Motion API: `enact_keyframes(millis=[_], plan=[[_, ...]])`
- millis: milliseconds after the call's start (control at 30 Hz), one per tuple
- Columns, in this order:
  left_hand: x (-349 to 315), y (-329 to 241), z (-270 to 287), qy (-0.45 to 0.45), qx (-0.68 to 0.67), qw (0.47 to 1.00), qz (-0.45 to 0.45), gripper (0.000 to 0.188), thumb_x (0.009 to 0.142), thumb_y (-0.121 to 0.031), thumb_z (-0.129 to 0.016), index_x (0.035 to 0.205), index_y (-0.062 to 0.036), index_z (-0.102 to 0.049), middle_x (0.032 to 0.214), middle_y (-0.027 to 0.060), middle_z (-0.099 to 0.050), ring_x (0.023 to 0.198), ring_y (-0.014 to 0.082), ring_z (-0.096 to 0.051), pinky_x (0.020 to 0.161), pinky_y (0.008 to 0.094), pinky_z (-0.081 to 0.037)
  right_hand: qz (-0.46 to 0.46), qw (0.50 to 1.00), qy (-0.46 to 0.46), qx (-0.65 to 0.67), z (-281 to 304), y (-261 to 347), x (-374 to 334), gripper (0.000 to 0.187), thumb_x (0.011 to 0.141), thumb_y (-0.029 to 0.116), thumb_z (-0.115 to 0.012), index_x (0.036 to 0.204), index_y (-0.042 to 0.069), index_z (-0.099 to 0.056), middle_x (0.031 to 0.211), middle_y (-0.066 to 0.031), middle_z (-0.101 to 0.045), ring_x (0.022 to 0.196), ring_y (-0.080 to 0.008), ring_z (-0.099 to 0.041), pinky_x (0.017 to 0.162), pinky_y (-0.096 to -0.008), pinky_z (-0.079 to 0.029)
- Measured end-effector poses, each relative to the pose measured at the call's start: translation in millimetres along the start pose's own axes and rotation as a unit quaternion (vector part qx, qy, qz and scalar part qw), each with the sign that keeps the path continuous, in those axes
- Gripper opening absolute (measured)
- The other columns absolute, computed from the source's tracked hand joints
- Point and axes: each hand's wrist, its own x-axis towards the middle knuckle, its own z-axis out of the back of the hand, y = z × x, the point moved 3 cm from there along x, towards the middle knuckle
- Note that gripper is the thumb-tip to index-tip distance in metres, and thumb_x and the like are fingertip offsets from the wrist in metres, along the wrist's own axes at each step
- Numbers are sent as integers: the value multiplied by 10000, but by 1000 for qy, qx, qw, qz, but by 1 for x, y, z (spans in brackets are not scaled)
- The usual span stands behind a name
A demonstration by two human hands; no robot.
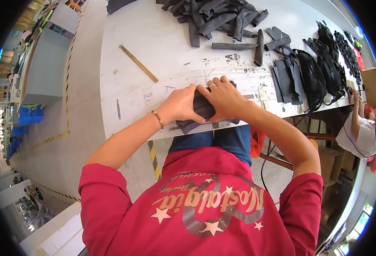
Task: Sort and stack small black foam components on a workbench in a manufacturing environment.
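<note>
At the near edge of the white table, my left hand [181, 103] and my right hand [227, 98] are closed from both sides on a dark grey fabric piece [202, 106]. Its shape is partly hidden by my fingers. The thumbs press at its near side, and a loose strip of dark fabric [191, 126] lies beneath, along the table edge. Away to the left of the hands lies a thin wooden stick [139, 64]. Beyond them is a heap of dark grey fabric tubes [217, 21], with a few single ones nearer me.
Right of my hands are a stack of flat dark fabric pieces [287, 81] and black strapped items [310, 79]. Another person [357, 132] sits at the far right. A red plastic bag [257, 141] hangs below the table [111, 91]. A grey cabinet [47, 66] stands across the aisle.
</note>
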Motion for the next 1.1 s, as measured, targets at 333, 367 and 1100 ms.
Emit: enact_keyframes(millis=[333,367,1100], plan=[[9,-38,50,-167,201,962,-79,861,544,-408,-855,1203,-3,-476,1159,157,-562,1087,317,-566,944,388,-457,-100,964,-185,-163,47,-5,-17,1067,585,408,-836,1466,44,-356,1140,-159,-565,1082,-301,-508,974,-446,-355],[10,-34,43,-170,201,961,-81,861,544,-408,-855,1203,-3,-476,1159,157,-562,1087,317,-566,944,388,-457,-100,963,-186,-166,37,-6,-19,1067,585,408,-836,1466,44,-356,1140,-159,-565,1082,-301,-508,974,-446,-355],[14,-2,-12,-65,196,976,-65,1277,535,-460,-866,1498,32,-187,1489,252,-296,1407,401,-282,1131,609,-225,-127,978,-138,91,-14,-58,56,543,1026,529,-283,1474,253,-416,1492,-185,-414,1339,-351,-439,1144,-573,-218]])
